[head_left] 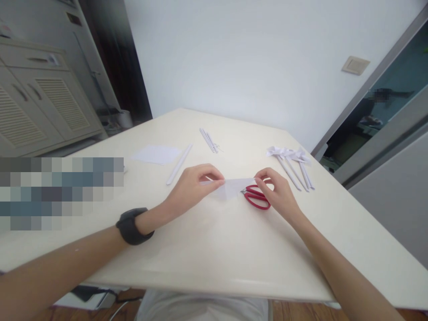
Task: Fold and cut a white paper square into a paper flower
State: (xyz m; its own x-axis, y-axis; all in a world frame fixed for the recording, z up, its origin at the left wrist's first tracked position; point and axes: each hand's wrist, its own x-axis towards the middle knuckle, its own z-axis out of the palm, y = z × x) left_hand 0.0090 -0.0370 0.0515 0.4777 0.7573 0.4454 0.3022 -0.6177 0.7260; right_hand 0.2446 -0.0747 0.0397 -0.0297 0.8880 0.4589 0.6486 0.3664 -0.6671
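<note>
A thin white sheet of paper (230,187) is stretched between my two hands, just above the table. My left hand (197,182), with a black watch (133,226) on its wrist, pinches the sheet's left side between thumb and fingers. At the other end, my right hand (277,191) pinches the right corner. Red-handled scissors (257,200) lie beneath and beside my right hand, their blades partly behind the paper. Left of my left hand rests a rolled paper stick (179,164) on the table.
Flat white paper (157,154) lies to the left. Several thin paper rolls (207,140) lie farther back. Paper pinwheel-like pieces on sticks (290,162) are at the right. The table (207,249) meets a wall behind; a cabinet (43,98) stands at far left.
</note>
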